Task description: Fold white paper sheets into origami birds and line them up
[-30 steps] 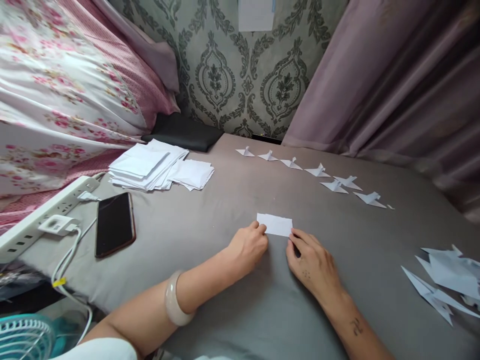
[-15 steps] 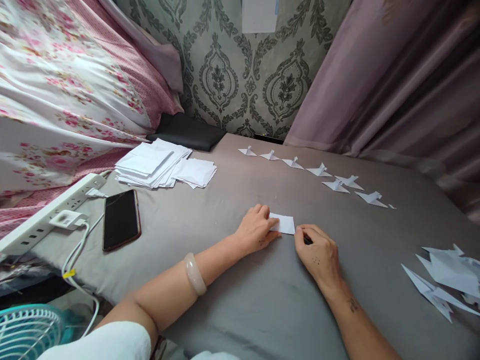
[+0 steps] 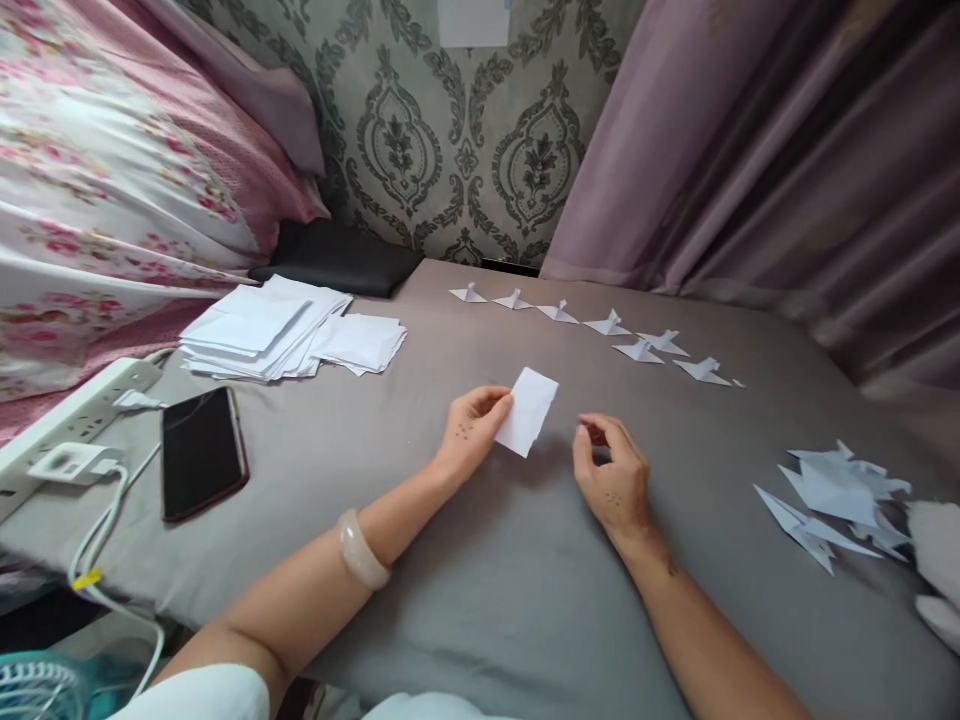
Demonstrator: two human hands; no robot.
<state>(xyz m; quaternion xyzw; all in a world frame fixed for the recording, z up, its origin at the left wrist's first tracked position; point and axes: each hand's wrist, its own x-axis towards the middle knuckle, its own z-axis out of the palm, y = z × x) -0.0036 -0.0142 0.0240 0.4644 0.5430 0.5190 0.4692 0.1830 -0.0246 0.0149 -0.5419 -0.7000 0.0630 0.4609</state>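
A small folded sheet of white paper (image 3: 529,408) is raised above the grey cloth, tilted, with creases showing on its face. My left hand (image 3: 478,425) pinches its left edge between thumb and fingers. To the right of the paper and apart from it, my right hand (image 3: 611,465) hovers with loosely curled fingers; a gap shows between thumb and index finger, and I see nothing in it. Beyond the hands, several folded paper birds (image 3: 610,323) stand in a slanting row. More folded paper pieces (image 3: 836,495) lie heaped at the right.
Stacks of white paper (image 3: 255,325) and smaller sheets (image 3: 361,342) lie at the back left, before a black flat case (image 3: 337,258). A phone (image 3: 201,455) rests near a power strip (image 3: 75,430) with white cables. A teal fan (image 3: 45,685) stands at the lower left corner.
The paper has been lifted off the cloth and turned by my left hand, which earlier pressed it flat. My right hand has come away from its right edge. The view has shifted right.
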